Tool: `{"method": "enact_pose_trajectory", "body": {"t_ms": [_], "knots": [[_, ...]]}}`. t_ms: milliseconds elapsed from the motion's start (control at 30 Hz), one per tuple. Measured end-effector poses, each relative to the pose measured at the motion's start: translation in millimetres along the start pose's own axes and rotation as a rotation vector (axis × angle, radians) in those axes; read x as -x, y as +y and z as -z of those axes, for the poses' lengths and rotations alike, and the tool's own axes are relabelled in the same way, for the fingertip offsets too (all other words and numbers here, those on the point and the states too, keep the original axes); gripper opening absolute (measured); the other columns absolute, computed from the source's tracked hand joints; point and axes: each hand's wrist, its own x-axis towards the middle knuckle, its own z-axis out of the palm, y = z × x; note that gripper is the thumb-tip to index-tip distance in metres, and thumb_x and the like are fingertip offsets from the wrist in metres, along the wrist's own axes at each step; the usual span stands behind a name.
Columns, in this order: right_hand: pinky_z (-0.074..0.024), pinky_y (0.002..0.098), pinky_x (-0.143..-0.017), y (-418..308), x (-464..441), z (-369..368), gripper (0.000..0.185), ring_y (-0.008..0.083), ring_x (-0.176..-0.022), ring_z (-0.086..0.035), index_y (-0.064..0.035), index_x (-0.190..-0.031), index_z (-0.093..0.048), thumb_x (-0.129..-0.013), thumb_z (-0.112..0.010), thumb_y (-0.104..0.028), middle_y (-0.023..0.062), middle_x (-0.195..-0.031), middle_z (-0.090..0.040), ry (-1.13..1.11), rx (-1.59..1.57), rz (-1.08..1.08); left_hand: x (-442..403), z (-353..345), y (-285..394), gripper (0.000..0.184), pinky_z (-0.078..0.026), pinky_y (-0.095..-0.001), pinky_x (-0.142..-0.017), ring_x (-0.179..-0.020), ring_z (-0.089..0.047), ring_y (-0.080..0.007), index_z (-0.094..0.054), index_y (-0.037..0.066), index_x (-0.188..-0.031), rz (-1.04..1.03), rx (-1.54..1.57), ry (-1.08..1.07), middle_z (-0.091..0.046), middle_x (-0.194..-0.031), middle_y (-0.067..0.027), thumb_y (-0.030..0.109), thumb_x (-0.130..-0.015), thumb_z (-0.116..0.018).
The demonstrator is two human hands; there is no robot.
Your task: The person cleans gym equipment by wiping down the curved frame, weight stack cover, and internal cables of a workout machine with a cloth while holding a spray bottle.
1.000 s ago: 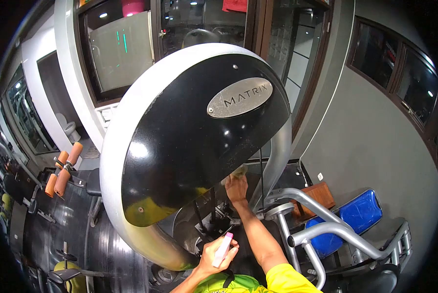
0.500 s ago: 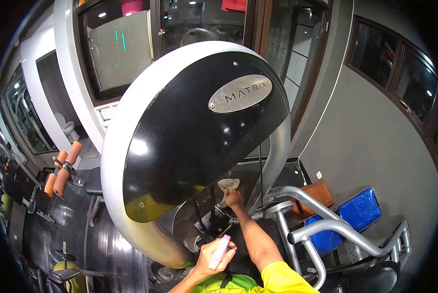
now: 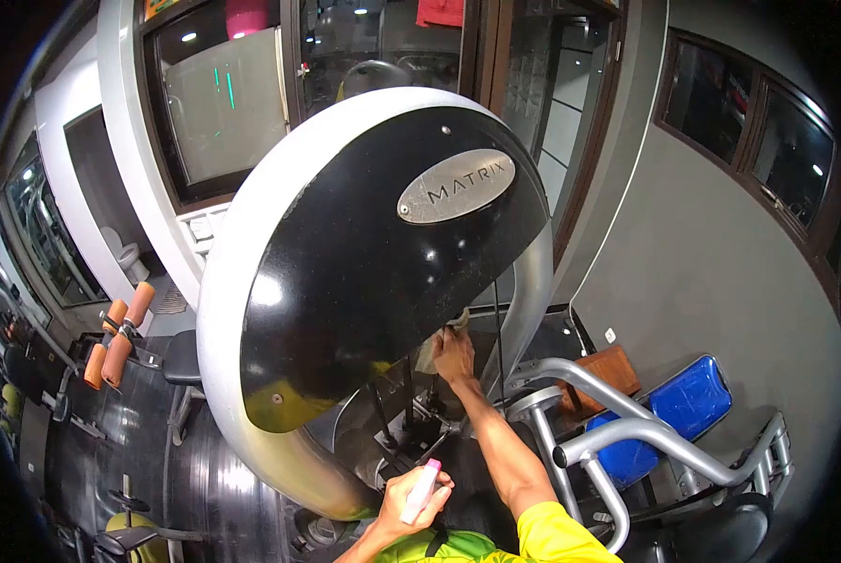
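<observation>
A large gym machine (image 3: 345,272) with a glossy black panel, a pale curved frame and an oval MATRIX badge (image 3: 455,187) stands right before me. My right hand (image 3: 453,358) reaches up to the panel's lower edge, fingers closed on a pale cloth (image 3: 426,357) that is partly hidden behind them. Low in the view, near my body, my left hand (image 3: 402,497) is wrapped round a small white bottle (image 3: 420,494) with a pink cap, tilted up. Dark rods and a cable run down below the panel, between my two hands.
Silver tubular bars (image 3: 627,433) of a machine stick out at the right, near a blue padded board (image 3: 688,403) and a brown wooden box (image 3: 608,375). Orange foam rollers (image 3: 115,357) and a black seat (image 3: 182,358) are at the left. Behind stand glass windows.
My right hand has moved up a little with the cloth, to the panel's lower edge. The left hand with the bottle stays nearly still. The whole view has shifted slightly.
</observation>
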Motion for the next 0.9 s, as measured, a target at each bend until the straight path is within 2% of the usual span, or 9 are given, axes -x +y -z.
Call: {"method": "enact_pose_trajectory", "body": {"t_ms": [133, 300, 367, 433, 467, 500, 567, 867, 900], "knots": [[-0.0478, 0.0482, -0.077, -21, -22, 22, 0.023, 0.0403, -0.091, -0.057, 0.0025, -0.103, -0.058, -0.083, -0.059, -0.011, 0.0227, -0.099, -0.056, 0.296, -0.102, 0.173, -1, 1, -3, 0.017, -0.052, -0.0246, -0.06, -0.067, -0.068, -0.0132, -0.063, -0.002, -0.095, 0.0, -0.01, -0.003, -0.069, -0.08, -0.009, 0.002, -0.08, -0.07], [-0.0445, 0.0473, -0.076, -14, -59, 12, 0.014, 0.0397, -0.084, -0.055, 0.0044, -0.088, -0.058, -0.078, -0.06, -0.006, 0.0218, -0.092, -0.054, 0.365, -0.168, 0.316, -5, 2, -3, 0.014, -0.054, -0.0284, -0.068, -0.076, -0.068, -0.0176, -0.06, -0.004, -0.094, 0.01, -0.042, -0.02, -0.069, -0.083, -0.0117, 0.001, -0.081, -0.065], [-0.0412, 0.0481, -0.086, -27, -56, 24, 0.011, 0.037, -0.089, -0.056, 0.0017, -0.085, -0.06, -0.08, -0.06, -0.008, 0.02, -0.094, -0.057, 0.395, -0.105, 0.199, -6, 2, -3, 0.014, -0.054, -0.0286, -0.068, -0.076, -0.069, -0.018, -0.06, -0.004, -0.094, 0.027, -0.041, -0.026, -0.069, -0.084, -0.012, 0.001, -0.082, -0.066], [-0.0384, 0.0486, -0.091, -19, -44, 11, 0.012, 0.0349, -0.093, -0.057, -0.0006, -0.088, -0.061, -0.08, -0.06, -0.01, 0.0183, -0.097, -0.06, 0.358, 0.004, 0.22, -6, 0, -4, 0.014, -0.054, -0.0288, -0.068, -0.076, -0.069, -0.0184, -0.06, -0.004, -0.094, 0.044, -0.038, -0.037, -0.069, -0.084, -0.0122, 0.002, -0.082, -0.066], [-0.0356, 0.0491, -0.096, -14, -36, 3, 0.014, 0.0328, -0.096, -0.058, -0.003, -0.091, -0.062, -0.081, -0.06, -0.012, 0.0167, -0.099, -0.062, 0.326, 0.112, 0.239, -7, -1, -5, 0.016, -0.051, -0.0255, -0.061, -0.066, -0.065, -0.0134, -0.062, -0.003, -0.094, 0.007, -0.047, -0.031, -0.068, -0.083, -0.0099, 0.002, -0.081, -0.068], [-0.0356, 0.0491, -0.096, -9, -31, -2, 0.014, 0.0328, -0.096, -0.058, -0.003, -0.091, -0.062, -0.081, -0.06, -0.012, 0.0167, -0.099, -0.062, 0.331, 0.113, 0.237, -9, -2, -6, 0.017, -0.048, -0.0223, -0.055, -0.057, -0.061, -0.0083, -0.063, -0.001, -0.095, -0.033, -0.057, -0.025, -0.068, -0.082, -0.0076, 0.003, -0.08, -0.07], [-0.0295, 0.0492, -0.103, -3, -18, -10, 0.016, 0.0284, -0.102, -0.059, -0.0069, -0.097, -0.063, -0.083, -0.06, -0.015, 0.0136, -0.104, -0.064, 0.281, 0.044, 0.202, -9, -2, -6, 0.017, -0.048, -0.0221, -0.054, -0.057, -0.061, -0.0082, -0.063, -0.001, -0.095, -0.029, -0.054, -0.033, -0.068, -0.082, -0.0075, 0.003, -0.08, -0.07], [-0.0348, 0.0456, -0.1, 30, 30, -56, 0.023, 0.0264, -0.105, -0.059, -0.0108, -0.101, -0.067, -0.083, -0.06, -0.023, 0.0092, -0.107, -0.066, 0.177, 0.051, 0.104, -8, -2, -10, 0.017, -0.048, -0.022, -0.054, -0.057, -0.06, -0.008, -0.064, -0.001, -0.096, -0.017, -0.013, -0.023, -0.068, -0.082, -0.007, 0.003, -0.08, -0.07], [-0.0387, 0.0459, -0.096, 33, 34, -57, 0.023, 0.0305, -0.096, -0.061, -0.0064, -0.096, -0.067, -0.083, -0.058, -0.023, 0.0139, -0.098, -0.066, 0.166, 0.029, 0.096, -7, -2, -10, 0.017, -0.048, -0.0222, -0.055, -0.057, -0.06, -0.008, -0.063, -0.001, -0.096, -0.01, -0.008, -0.022, -0.069, -0.083, -0.0071, 0.003, -0.081, -0.07]]}}
